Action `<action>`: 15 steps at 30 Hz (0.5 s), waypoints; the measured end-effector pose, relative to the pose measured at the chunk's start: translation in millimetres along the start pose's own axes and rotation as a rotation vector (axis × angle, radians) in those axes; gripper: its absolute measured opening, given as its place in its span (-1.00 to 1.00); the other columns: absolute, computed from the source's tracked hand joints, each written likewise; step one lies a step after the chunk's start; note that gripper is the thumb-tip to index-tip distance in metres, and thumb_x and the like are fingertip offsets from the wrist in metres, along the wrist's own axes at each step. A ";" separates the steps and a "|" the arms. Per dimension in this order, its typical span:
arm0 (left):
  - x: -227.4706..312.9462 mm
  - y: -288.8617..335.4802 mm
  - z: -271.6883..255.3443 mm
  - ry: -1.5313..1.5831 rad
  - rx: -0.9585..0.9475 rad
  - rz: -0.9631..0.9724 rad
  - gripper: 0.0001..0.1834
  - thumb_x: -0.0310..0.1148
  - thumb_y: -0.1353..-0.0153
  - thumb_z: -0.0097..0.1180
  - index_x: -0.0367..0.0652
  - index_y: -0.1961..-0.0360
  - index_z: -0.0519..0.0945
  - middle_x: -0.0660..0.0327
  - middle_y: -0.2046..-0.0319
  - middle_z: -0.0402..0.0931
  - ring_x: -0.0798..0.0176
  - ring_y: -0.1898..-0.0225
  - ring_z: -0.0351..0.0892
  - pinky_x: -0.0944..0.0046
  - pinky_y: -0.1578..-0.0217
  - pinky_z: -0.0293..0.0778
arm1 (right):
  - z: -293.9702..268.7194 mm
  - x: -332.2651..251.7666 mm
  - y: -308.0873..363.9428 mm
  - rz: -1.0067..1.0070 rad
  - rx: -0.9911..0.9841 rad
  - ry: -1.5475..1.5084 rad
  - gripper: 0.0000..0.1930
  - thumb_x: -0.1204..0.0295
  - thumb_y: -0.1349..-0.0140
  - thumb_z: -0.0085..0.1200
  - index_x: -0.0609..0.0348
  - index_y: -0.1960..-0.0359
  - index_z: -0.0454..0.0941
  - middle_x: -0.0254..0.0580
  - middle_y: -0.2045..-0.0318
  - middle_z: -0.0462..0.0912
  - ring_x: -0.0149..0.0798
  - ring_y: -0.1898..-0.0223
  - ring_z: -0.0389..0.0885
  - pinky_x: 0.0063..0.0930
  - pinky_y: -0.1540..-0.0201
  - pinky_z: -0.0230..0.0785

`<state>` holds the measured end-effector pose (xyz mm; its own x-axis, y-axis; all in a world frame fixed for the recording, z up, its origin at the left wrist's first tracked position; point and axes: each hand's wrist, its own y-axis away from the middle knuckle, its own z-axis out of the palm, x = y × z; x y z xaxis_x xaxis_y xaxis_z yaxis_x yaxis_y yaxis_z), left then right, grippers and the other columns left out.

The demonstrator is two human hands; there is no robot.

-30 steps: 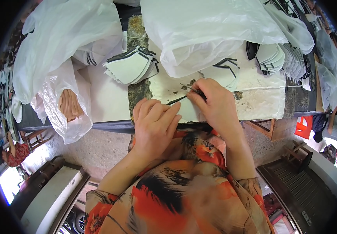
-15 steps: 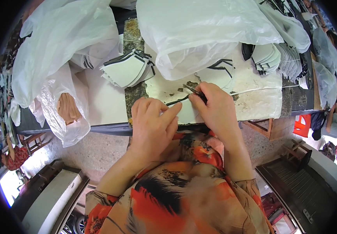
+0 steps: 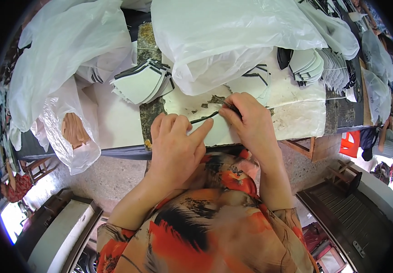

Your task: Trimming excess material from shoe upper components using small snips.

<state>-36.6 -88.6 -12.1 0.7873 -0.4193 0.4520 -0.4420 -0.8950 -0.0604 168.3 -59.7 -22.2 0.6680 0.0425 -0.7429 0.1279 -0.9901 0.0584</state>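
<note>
A white, flat cut piece [image 3: 221, 132] with a black strip along its upper edge lies at the table's front edge. My left hand [image 3: 174, 145] rests palm down on its left part, fingers apart, the index finger stretched along the black strip [image 3: 204, 119]. At the right end of the strip my right hand [image 3: 252, 119] is closed around a slim, pointed metal tool [image 3: 228, 106] with dark parts. Its exact kind is mostly hidden by the fingers. Tool tip and strip are close together; I cannot tell whether they touch.
Fanned stacks of similar white pieces with black edges lie at the left [image 3: 142, 82] and right [image 3: 306, 66]. A large white plastic bag [image 3: 237, 27] covers the back of the table. Another bag [image 3: 76, 129] with tan pieces hangs over the front left edge. A red stool [image 3: 350, 143] stands at right.
The metal tool's tips, raised clear of the right fingers before, are now lower and closer to the black strip. My left hand stays on the white piece. The whole view has shifted slightly.
</note>
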 end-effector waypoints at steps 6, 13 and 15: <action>4.9 -3.1 -1.7 -0.034 -0.044 -0.008 -0.49 -0.40 -0.07 0.21 0.11 -0.13 0.69 0.17 0.26 0.41 0.03 0.05 0.41 -0.17 -0.22 0.25 | -0.1 -0.4 -0.8 -0.017 0.012 -0.009 -0.82 0.41 -0.28 0.27 0.23 0.22 0.57 -0.01 0.32 0.60 0.06 0.30 0.59 -0.20 0.22 0.45; 8.7 -8.7 -4.9 -0.067 -0.095 -0.009 -0.45 -0.40 -0.07 0.19 0.12 -0.17 0.66 0.16 0.21 0.44 0.03 0.02 0.41 -0.19 -0.24 0.21 | 2.6 2.4 -3.5 -0.048 0.039 0.042 -0.81 0.40 -0.27 0.28 0.22 0.23 0.56 -0.03 0.34 0.59 0.08 0.30 0.59 -0.19 0.24 0.45; 5.3 -8.7 -4.7 -0.053 -0.055 0.028 -0.46 -0.40 -0.05 0.22 0.07 -0.15 0.66 0.17 0.20 0.46 0.02 0.03 0.43 -0.16 -0.22 0.24 | 1.2 0.9 -4.5 -0.054 0.041 0.062 -0.81 0.40 -0.27 0.28 0.22 0.24 0.56 -0.03 0.34 0.59 0.09 0.30 0.59 -0.18 0.24 0.45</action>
<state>-30.5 -82.3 -4.9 0.7952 -0.4529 0.4032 -0.4861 -0.8736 -0.0226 167.5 -55.3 -23.9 0.7049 0.1031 -0.7018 0.1356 -0.9907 -0.0094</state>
